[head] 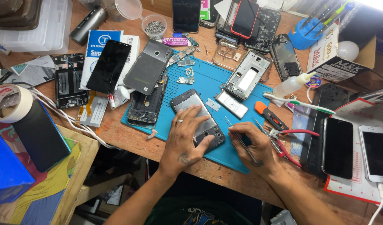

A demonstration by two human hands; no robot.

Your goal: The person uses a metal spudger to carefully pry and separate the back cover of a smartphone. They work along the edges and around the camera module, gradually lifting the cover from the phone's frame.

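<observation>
Tweezers (240, 139) sit pinched in the right hand (254, 146), tips pointing far and left toward the grey phone (198, 118). That phone lies back up on the near part of the blue mat (208, 81), and the left hand (186, 137) rests flat on it, fingers spread. Just right of the right hand lie red-handled pliers (289, 141) and an orange-handled tool (270, 116).

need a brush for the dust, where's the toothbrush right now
In the head view the white-and-green toothbrush lies right of the blue mat, just below the small squeeze bottle and above the red-handled pliers.
</observation>
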